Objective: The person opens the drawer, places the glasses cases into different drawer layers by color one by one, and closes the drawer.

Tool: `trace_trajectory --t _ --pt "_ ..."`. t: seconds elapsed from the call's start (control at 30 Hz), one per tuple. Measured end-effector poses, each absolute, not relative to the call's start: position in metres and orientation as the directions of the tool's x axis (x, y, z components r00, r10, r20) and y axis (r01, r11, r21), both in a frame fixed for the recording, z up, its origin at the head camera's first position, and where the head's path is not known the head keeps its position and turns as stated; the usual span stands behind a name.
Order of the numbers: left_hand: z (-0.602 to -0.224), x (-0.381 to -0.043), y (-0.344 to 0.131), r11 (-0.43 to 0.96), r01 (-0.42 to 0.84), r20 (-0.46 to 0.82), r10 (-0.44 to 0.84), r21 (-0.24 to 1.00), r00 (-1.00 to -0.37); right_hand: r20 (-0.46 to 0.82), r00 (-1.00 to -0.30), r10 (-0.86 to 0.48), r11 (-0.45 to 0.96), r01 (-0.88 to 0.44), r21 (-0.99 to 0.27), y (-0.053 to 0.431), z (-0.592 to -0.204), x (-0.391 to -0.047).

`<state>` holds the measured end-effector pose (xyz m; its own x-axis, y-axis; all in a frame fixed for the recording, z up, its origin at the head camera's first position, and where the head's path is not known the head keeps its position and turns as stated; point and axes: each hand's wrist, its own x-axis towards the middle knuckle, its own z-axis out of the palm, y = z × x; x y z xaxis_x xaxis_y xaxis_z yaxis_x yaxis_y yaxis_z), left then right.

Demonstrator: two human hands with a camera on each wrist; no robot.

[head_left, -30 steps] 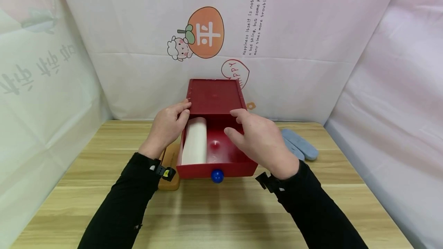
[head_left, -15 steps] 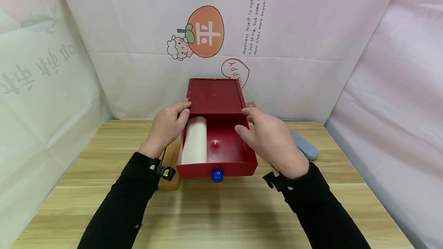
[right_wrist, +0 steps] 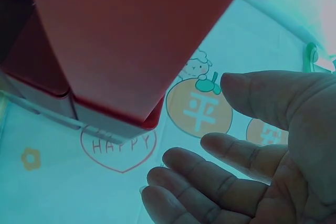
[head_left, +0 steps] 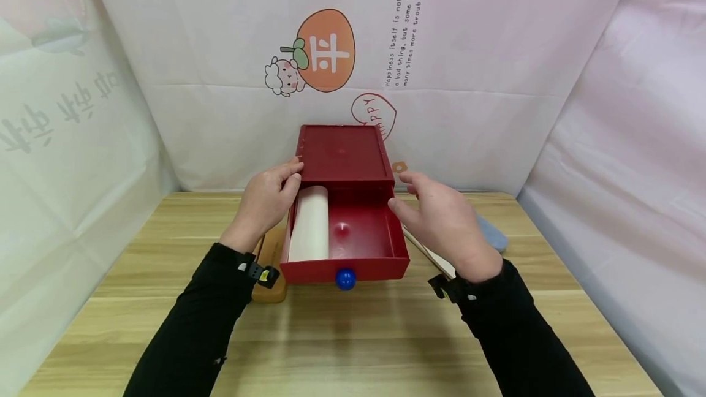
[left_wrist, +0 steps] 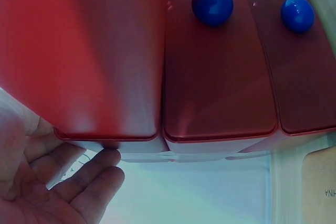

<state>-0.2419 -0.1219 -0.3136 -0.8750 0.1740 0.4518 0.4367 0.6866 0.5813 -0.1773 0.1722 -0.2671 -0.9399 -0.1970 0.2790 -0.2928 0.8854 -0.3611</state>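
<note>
Drawer of rectangular red plastic [head_left: 375,269] juts nearward between my relaxed left hand [head_left: 266,200] and equally relaxed right hand [head_left: 443,220], its smooth white cylinder [head_left: 310,225] lying near-to-far, closer to the left hand.

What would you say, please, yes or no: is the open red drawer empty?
No, a white object lies along the left side inside the drawer.

You work at a wood-grain table [head_left: 342,342] inside a small curtained booth, pale cloth hanging on your left [head_left: 83,158], on your right [head_left: 618,139] and across the back [head_left: 209,60]. An orange cartoon fruit [head_left: 338,48], a sheep [head_left: 284,77] and English lines about happiness [head_left: 407,41] decorate the back cloth; whether home or studio lies beyond cannot be told.
</note>
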Motion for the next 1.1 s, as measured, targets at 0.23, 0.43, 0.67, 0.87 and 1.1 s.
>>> trace_trajectory --t 0.23,0.43,0.67,0.87,1.1 --pt "-0.314 -0.242 -0.123 0.691 0.431 0.449 0.171 0.580 -0.877 0.284 -0.941 -0.184 0.890 -0.282 -0.359 0.181 -0.273 -0.180" --pt "-0.314 -0.242 -0.123 0.695 0.433 0.455 0.169 0.574 -0.874 0.288 -0.941 -0.177 0.899 -0.274 -0.343 0.188 -0.279 -0.184" --pt "-0.314 -0.242 -0.122 0.694 0.436 0.457 0.172 0.573 -0.873 0.301 -0.935 -0.186 0.902 -0.283 -0.324 0.196 -0.290 -0.188" --pt "-0.314 -0.241 -0.122 0.694 0.437 0.458 0.171 0.572 -0.872 0.319 -0.930 -0.182 0.911 -0.281 -0.301 0.202 -0.301 -0.192" --pt "-0.315 -0.242 -0.123 0.692 0.437 0.455 0.173 0.575 -0.873 0.309 -0.939 -0.154 0.923 -0.248 -0.293 0.207 -0.311 -0.198"
